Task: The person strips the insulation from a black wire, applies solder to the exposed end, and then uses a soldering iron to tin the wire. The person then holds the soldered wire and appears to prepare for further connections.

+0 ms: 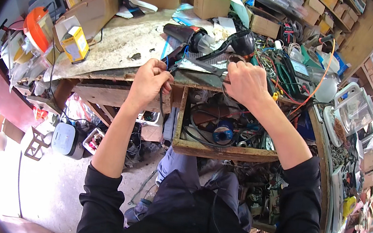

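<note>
My left hand (150,84) is closed in a pinch on a black cable (162,102) at the bench's front edge. The cable hangs below the hand toward the open drawer. Thin blue wire (184,51) shows just beyond those fingers, beside a black hair dryer (180,33) lying on the bench. My right hand (248,84) is wrapped round dark scissors (207,66), whose blades point left toward the cable; the palm hides part of the handles. Behind the scissors lies a second black, rounded housing with a long handle (241,42).
Below the bench edge, an open wooden drawer (226,153) holds coiled cable, a blue spool (222,134) and tools. Tangled wires (265,58) and a multimeter (299,68) crowd the right side. A yellow box (75,45) and orange container (38,28) stand left; cardboard boxes (211,3) line the back.
</note>
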Available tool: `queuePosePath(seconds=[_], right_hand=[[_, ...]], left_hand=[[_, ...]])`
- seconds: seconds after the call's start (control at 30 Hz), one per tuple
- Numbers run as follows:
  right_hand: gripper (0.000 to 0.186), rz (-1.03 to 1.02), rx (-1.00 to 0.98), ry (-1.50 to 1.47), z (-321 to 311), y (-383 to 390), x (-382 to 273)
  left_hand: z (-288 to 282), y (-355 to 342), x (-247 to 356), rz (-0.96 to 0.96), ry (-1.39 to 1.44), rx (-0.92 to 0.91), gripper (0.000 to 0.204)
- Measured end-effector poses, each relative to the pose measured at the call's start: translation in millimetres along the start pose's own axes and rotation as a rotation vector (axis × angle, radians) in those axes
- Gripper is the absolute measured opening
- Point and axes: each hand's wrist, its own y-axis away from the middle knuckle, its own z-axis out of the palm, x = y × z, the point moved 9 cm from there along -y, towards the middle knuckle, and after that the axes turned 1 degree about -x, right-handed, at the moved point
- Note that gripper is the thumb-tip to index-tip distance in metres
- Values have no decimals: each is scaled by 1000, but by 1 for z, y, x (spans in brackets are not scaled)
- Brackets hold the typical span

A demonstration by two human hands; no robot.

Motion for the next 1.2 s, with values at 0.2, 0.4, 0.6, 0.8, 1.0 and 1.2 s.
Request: queuePosePath(seconds=[0.2,0.4,0.6,0.8,1.0,1.2], right_hand=[[23,188,-48,-107,4,26,1],[27,219,-57,-181,3,40,-11],[29,132,-25,-168,3,36,-27],[29,132,11,-187,5,31,-35],[29,185,6,-230,3,27,-40],[31,202,6,-233,6,27,-42]], left_hand=[[-2,5,-9,24,54,81,19],[-2,17,-6,45,99,183,16],[-9,13,-8,99,-69,206,18],[-9,27,30,384,-434,359,18],[-7,22,26,237,-329,306,21],[-8,18,16,222,-266,308,21]])
